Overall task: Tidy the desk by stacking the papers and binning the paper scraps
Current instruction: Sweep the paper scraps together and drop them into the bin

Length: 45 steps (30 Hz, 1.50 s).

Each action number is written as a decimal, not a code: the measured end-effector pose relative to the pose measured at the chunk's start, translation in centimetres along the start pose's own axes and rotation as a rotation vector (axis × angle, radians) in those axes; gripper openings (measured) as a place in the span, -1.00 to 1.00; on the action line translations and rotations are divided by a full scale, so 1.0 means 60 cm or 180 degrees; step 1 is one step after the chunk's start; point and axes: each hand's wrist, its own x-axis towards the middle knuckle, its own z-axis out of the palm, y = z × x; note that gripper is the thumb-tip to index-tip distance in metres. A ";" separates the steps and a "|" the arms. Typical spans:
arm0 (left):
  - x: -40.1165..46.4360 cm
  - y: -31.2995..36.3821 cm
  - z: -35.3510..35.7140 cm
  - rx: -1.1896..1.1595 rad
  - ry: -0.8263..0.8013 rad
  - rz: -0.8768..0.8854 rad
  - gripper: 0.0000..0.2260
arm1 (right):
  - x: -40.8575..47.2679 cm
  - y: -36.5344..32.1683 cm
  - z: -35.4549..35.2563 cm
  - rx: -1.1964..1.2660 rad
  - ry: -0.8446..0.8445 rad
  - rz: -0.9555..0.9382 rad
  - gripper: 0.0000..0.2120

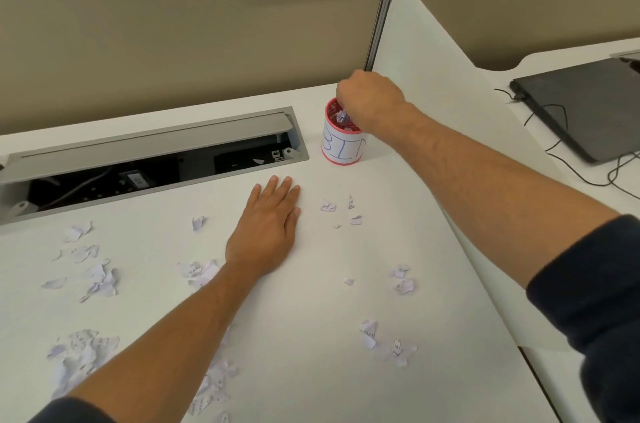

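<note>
From the head view, the right hand hangs over the mouth of the bin, a small red-rimmed cup with "BIN" written on its white side, standing near the desk's back edge just right of the open cable tray. Its fingers are bunched downward into the cup, where a crumpled scrap shows at their tips; whether they pinch it I cannot tell. The left hand lies flat on the desk, palm down, fingers straight and close together, in front of the tray. More scraps lie scattered across the desk's left side, front edge and around the middle. A laptop sits on the neighbouring desk to the right.
</note>
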 end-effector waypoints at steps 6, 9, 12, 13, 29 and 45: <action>0.001 -0.001 0.001 -0.0005 -0.0008 -0.0002 -0.48 | 0.004 0.006 -0.001 0.0407 -0.0163 -0.0035 -0.71; 0.001 -0.002 0.002 0.0003 0.0009 0.0010 -0.49 | 0.008 0.016 -0.007 0.0616 -0.0149 -0.0062 -0.67; 0.001 -0.003 0.004 -0.0001 0.0050 0.0018 -0.49 | 0.012 0.022 -0.007 0.0968 0.0082 -0.0001 -0.65; 0.001 -0.003 0.004 -0.0004 0.0065 0.0020 -0.50 | 0.011 0.024 -0.006 0.1074 0.0196 0.0071 -0.67; -0.001 -0.002 -0.008 -0.0578 0.0052 -0.0025 -0.60 | -0.213 -0.187 0.196 0.3169 0.1489 0.0708 -0.80; -0.186 -0.174 -0.173 -0.1031 0.0750 -0.0957 -0.77 | -0.272 -0.282 0.255 0.2346 0.1498 0.0228 -0.67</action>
